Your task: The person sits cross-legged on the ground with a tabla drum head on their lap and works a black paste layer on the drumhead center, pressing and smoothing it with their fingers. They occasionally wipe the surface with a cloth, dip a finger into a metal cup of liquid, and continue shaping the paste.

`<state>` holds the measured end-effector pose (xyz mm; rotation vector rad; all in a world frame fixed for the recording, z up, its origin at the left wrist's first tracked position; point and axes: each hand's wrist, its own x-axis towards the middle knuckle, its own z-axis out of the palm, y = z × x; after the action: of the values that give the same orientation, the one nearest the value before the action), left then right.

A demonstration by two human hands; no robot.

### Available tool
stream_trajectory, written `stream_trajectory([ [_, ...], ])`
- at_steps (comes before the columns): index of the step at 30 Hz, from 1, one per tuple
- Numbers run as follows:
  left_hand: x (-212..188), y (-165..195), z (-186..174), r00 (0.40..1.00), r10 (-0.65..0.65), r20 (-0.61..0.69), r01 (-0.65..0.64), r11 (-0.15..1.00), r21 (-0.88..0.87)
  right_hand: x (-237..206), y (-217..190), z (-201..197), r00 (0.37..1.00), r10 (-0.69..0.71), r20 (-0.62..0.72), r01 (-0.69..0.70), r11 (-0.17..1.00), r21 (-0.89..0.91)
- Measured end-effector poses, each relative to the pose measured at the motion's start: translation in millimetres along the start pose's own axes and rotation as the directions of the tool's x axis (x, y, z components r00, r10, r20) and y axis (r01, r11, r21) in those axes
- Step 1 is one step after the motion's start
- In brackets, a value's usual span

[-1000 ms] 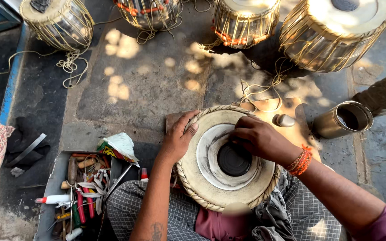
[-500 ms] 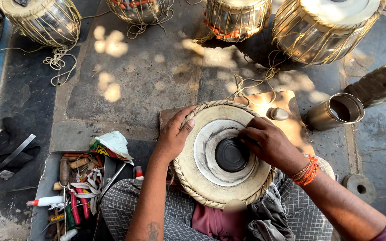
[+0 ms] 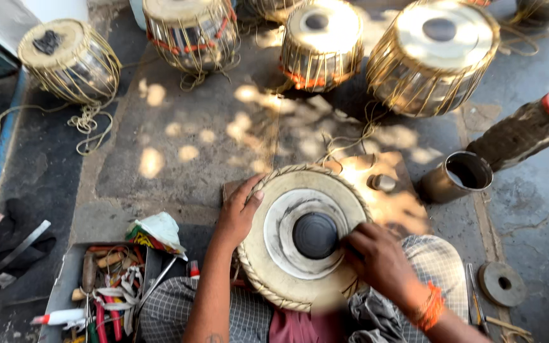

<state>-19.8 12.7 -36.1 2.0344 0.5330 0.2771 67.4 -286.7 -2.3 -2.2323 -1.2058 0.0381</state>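
Note:
A round drum head (image 3: 287,254) with a pale skin, a braided rim and a black centre patch (image 3: 314,235) rests on my lap. My left hand (image 3: 238,214) grips its left rim, fingers curled over the braid. My right hand (image 3: 376,257) presses on the skin at the right edge of the black patch, fingers closed together; whether they pinch a small object is hidden. An orange thread band circles my right wrist.
Several laced drums (image 3: 322,44) stand along the far side of the stone floor. A metal cup (image 3: 455,178) and a dark log with a red cap (image 3: 528,130) lie at the right. A tray of hand tools (image 3: 106,289) sits at my left knee. A grey disc (image 3: 502,284) lies lower right.
My right hand has slid from the top of the black patch down to its right edge. The view has tilted, so the drum head sits lower in frame. My left hand stays on the rim.

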Motion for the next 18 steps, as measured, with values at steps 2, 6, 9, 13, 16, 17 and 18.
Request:
stream_trajectory([
  [2,4,-7,1,0.999,-0.043,-0.008,0.043,0.999,0.005,-11,-11,11,0.998,-0.037,-0.051,0.043,0.990,0.132],
  [6,6,-24,7,0.992,-0.053,-0.112,0.059,0.997,0.048,-7,-24,35,0.977,-0.007,-0.212,0.088,0.923,0.375],
  [9,5,-31,8,0.972,-0.011,-0.233,0.030,0.996,0.081,14,-11,39,0.936,0.199,-0.289,-0.057,0.898,0.435],
  [13,23,-29,-2,0.916,-0.349,-0.199,0.399,0.845,0.357,31,18,35,0.938,0.186,-0.292,-0.007,0.854,0.520],
  [16,48,-22,1,0.971,-0.142,-0.193,0.210,0.891,0.402,20,30,37,0.956,0.154,-0.248,-0.009,0.866,0.500],
  [17,54,-21,5,0.987,-0.145,-0.069,0.159,0.943,0.294,15,33,40,0.956,0.150,-0.250,-0.004,0.864,0.503],
  [18,58,-20,9,0.989,-0.132,0.059,0.120,0.977,0.175,10,36,42,0.956,0.152,-0.250,-0.004,0.862,0.507],
])
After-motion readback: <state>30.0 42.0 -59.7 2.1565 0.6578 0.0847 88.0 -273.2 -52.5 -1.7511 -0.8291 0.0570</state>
